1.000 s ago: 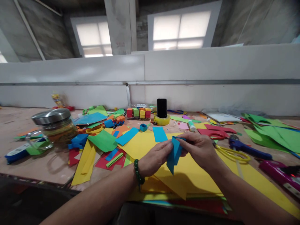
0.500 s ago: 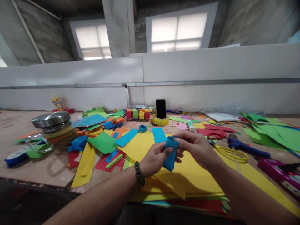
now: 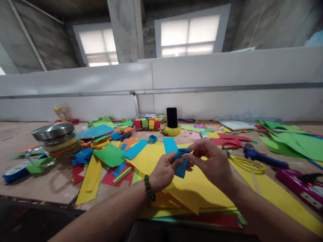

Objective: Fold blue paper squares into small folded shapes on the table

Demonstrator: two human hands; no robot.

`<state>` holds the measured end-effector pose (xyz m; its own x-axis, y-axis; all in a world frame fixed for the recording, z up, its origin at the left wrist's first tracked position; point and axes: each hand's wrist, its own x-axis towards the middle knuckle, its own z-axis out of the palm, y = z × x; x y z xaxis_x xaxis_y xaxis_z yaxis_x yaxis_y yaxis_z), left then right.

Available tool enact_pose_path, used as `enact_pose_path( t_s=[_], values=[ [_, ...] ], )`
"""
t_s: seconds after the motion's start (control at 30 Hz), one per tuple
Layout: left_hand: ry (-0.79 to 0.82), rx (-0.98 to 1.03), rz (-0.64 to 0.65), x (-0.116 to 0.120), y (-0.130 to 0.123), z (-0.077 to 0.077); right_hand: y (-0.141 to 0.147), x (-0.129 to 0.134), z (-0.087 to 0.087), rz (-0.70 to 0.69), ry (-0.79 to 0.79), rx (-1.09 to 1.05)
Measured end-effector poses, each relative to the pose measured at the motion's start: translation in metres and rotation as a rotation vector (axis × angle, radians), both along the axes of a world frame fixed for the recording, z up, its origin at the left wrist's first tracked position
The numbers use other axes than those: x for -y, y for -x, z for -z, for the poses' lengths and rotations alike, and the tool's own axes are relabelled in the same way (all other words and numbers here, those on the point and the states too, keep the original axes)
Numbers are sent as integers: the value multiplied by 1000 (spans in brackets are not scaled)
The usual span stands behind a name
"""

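Note:
A folded blue paper piece (image 3: 181, 170) is held above large yellow paper sheets (image 3: 202, 191). My left hand (image 3: 165, 170) pinches its left side, with the thumb across the front. The fingertips of my right hand (image 3: 210, 159) are closed on its upper right edge, where the top bends over in a loop. Behind my hands, two flat blue strips (image 3: 170, 145) (image 3: 136, 149) and a small blue paper ring (image 3: 152, 138) lie on the table.
A glass jar with a metal lid (image 3: 57, 139) stands at the left. Beyond my hands are a phone (image 3: 172, 117) on a yellow tape roll (image 3: 172, 130) and small paper cubes (image 3: 147, 124). Pliers (image 3: 264, 157), yellow-handled scissors (image 3: 247, 164) and a magenta tool (image 3: 299, 186) lie right.
The blue paper's top has been tipped and bent over into a more open loop. My right fingers have shifted slightly along its upper edge. The whole view has shifted a little.

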<state>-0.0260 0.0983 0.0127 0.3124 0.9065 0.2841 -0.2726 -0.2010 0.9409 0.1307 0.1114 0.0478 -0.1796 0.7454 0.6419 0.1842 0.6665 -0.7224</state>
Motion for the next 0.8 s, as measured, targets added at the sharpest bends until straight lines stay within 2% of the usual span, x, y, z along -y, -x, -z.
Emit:
enact_pose_path(
  t_s=[0.2, 0.4, 0.53, 0.63, 0.8],
  values=[
    [-35, -51, 6, 3, 0, -2, 1, -1, 1, 131, -200, 70],
    [-184, -50, -275, 2, 9, -10, -2, -3, 3, 160, -361, 213],
    [-190, -153, -330, 2, 16, -15, -5, -5, 6, 138, -469, 312],
    [-129, -211, -329, 2, 18, -19, -4, -4, 8, 121, -478, 353],
    [-2, -192, -230, 4, 20, -26, -3, -4, 7, 131, -361, 327]
  ],
)
